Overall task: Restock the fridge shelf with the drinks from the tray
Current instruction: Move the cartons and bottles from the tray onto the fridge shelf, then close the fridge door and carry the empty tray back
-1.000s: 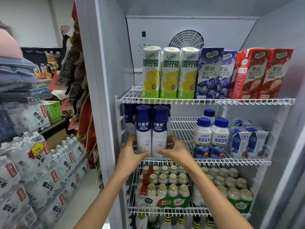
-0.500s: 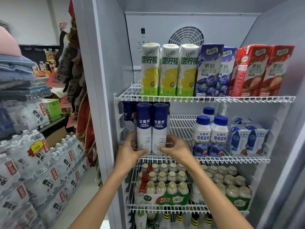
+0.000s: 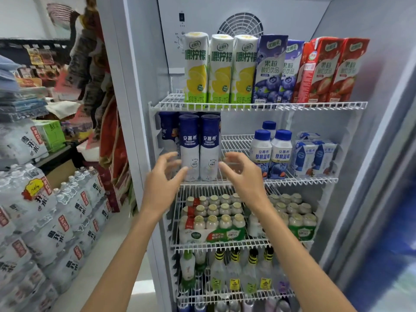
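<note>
On the wire shelf (image 3: 301, 180), two blue-capped bottles (image 3: 200, 147) are flanked by the left hand (image 3: 162, 176) and right hand (image 3: 242, 174), both held open, fingers spread, nothing gripped.

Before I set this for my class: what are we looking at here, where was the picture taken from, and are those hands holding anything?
A camera worn on a person's head looks forward and down into an open shop fridge. The left hand and right hand are bare, open and holding nothing. Between them two tall blue-capped bottles stand upright on the middle wire shelf. To their right are shorter blueberry bottles. Cartons line the shelf above; packs of small bottles sit below.
</note>
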